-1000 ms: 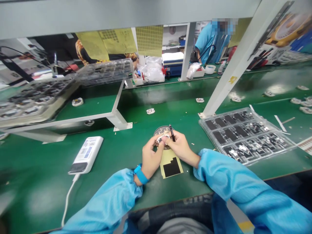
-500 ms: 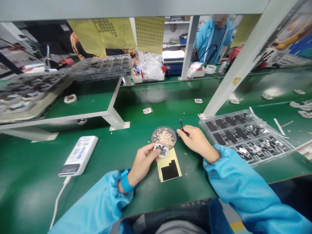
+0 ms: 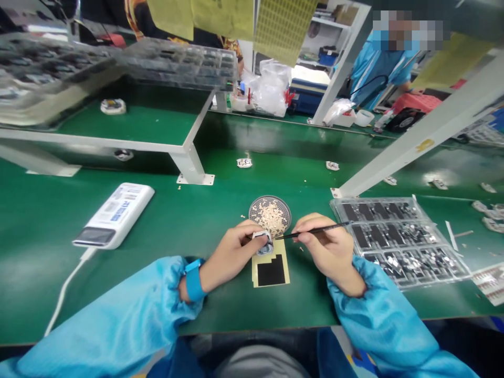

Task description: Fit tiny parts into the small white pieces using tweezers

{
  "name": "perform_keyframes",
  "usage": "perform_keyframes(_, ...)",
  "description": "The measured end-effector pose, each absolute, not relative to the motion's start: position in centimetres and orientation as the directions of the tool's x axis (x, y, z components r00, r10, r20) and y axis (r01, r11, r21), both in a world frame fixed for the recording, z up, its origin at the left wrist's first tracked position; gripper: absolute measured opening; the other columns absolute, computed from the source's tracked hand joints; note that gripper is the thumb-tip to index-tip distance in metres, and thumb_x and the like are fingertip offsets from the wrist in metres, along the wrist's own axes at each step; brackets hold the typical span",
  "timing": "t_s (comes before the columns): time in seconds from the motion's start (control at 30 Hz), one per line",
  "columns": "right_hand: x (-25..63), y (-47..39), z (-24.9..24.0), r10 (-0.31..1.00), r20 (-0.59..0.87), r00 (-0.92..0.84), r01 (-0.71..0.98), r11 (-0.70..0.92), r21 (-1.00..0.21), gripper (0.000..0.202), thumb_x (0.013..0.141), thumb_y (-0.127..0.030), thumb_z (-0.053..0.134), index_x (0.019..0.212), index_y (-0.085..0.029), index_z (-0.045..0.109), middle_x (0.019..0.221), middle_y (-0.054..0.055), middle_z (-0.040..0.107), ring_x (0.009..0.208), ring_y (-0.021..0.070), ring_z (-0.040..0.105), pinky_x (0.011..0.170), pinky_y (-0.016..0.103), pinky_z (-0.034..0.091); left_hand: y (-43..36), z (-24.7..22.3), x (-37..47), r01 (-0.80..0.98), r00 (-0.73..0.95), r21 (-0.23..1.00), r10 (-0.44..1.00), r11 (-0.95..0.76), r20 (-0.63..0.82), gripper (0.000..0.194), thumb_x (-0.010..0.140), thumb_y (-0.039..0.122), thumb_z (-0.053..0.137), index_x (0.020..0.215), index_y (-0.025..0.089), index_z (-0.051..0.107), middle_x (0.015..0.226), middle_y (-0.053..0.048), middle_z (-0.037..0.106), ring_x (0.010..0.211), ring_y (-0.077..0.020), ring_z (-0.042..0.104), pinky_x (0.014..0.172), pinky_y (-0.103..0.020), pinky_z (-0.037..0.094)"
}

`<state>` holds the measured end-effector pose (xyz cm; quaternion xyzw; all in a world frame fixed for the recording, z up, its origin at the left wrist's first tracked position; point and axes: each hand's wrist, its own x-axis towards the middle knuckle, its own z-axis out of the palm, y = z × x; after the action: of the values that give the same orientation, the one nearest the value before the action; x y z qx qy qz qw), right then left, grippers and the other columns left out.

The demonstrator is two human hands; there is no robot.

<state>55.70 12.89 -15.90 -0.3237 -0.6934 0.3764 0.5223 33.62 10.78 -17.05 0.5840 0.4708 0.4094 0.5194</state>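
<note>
Plainly, our green surface runs across the room, a white-legged shelf at left and a pale post at right; beyond, a co-worker in blue stands partly cut off by the post. Over the yellow sheet, near the round dish, our left grip pinches a white-rimmed part, while our right grip grasps a thin black tool. Our thumb hides some of the part, and we cannot tell whether the tool's tip touches it. The dish's pale bits are too small to make out. Green surface stretches between our left forearm and the power bank; the compartment tray sits just beside our right grip. The near edge passes below our forearms.
</note>
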Motion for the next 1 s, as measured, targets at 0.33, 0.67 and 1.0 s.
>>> perform_keyframes(0.33,55.54,12.80,-15.88,0.735,0.618,-0.280,0.094,0.662,-0.744,0.026,0.083,-0.003,0.072,0.101,-0.022,0.071,0.088,0.005,0.072,0.084,0.0207,0.069,0.075,0.038,0.056,10.76,-17.44,34.00,-0.116,0.237,0.964,0.949,0.240,-0.208,0.023,0.082,0.034,0.074,0.092,0.013,0.070,0.077,-0.002,0.069,0.063,-0.0128,0.063,0.061,-0.026,0.058)
perform_keyframes(0.67,55.16,12.87,-15.72,0.671,0.643,-0.369,0.151,0.726,-0.671,0.026,0.082,-0.003,0.074,0.102,-0.020,0.071,0.090,0.007,0.072,0.085,0.0204,0.069,0.075,0.036,0.058,10.30,-17.21,34.02,-0.069,0.210,0.966,0.951,0.247,-0.228,0.030,0.083,0.031,0.071,0.107,0.013,0.076,0.088,-0.006,0.075,0.071,-0.0162,0.065,0.058,-0.026,0.059)
perform_keyframes(1.0,54.82,12.55,-15.44,0.611,0.674,-0.416,0.201,0.784,-0.587,0.024,0.084,-0.007,0.075,0.105,-0.019,0.069,0.093,0.008,0.071,0.086,0.0189,0.069,0.075,0.033,0.058,10.54,-17.00,34.09,-0.110,0.221,0.946,0.936,0.304,-0.275,0.030,0.083,0.030,0.071,0.108,0.014,0.078,0.083,-0.005,0.075,0.064,-0.0138,0.063,0.054,-0.023,0.054)
